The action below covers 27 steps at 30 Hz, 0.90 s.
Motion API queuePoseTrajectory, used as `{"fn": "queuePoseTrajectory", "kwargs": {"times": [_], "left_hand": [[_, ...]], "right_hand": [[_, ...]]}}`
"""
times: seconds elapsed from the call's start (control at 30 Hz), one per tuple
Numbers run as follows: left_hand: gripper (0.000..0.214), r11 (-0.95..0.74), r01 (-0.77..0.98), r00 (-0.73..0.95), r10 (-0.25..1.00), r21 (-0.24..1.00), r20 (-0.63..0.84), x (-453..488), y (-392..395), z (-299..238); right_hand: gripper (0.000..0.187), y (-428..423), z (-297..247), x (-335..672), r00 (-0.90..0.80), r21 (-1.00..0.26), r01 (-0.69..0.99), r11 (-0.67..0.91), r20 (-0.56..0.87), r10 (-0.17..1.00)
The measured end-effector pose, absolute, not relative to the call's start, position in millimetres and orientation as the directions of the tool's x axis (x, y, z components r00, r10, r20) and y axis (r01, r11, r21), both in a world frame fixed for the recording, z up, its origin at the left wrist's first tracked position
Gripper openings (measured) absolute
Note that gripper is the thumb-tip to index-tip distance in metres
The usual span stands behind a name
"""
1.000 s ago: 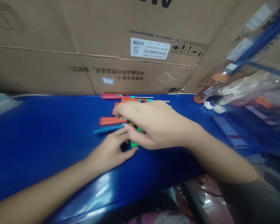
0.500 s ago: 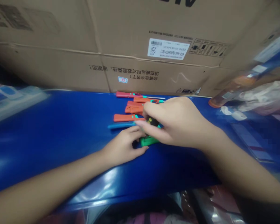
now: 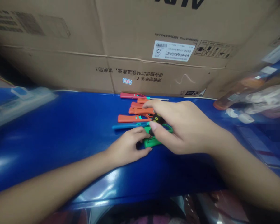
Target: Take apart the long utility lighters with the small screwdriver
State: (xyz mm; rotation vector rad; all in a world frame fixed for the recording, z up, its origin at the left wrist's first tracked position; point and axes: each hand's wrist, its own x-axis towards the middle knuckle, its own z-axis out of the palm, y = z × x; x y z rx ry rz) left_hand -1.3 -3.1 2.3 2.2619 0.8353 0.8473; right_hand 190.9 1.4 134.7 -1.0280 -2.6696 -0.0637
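Several long-necked lighters lie side by side on the blue table. They include a red lighter, an orange lighter and a blue lighter. Nearest me is a green lighter, partly covered by both hands. The curled fingers of my left hand press on its left end and hold it against the table. My right hand pinches a short black tool with yellow marks just above the green lighter. Its tip is hidden among the fingers, so contact cannot be made out.
A large cardboard box stands along the table's back edge. At right lie an orange bottle, crumpled clear plastic and a small white piece. On the left is a clear plastic case or bag.
The whole view has shifted slightly, with everything sitting a little further right. My right hand has come a bit lower and nearer over the green lighter; my left hand stays on it.
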Motion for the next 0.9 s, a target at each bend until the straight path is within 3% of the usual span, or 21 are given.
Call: {"fn": "queuePoseTrajectory", "kwargs": {"times": [0.17,0.23,0.47,0.9], "left_hand": [[0.021,-0.630,0.356,0.587,0.726,0.690,0.359,-1.8,-3.0,2.2],[0.023,-0.628,0.356,0.587,0.727,0.692,0.356,-1.7,-2.7,2.3],[0.021,-0.637,0.346,0.590,0.718,0.689,0.368,-1.9,-2.5,1.7],[0.029,-0.621,0.321,0.596,0.719,0.715,0.357,-1.9,-1.6,2.1]], "right_hand": [[0.027,5.1,134.0,193.7,-0.719,-0.084,0.643,0.761,0.276,0.638],[0.032,5.9,134.1,194.7,-0.743,-0.089,0.616,0.783,0.263,0.615],[0.026,4.4,134.4,193.4,-0.746,-0.022,0.639,0.769,0.226,0.627],[0.031,4.8,133.2,195.5,-0.751,0.073,0.638,0.766,0.276,0.599]]}}
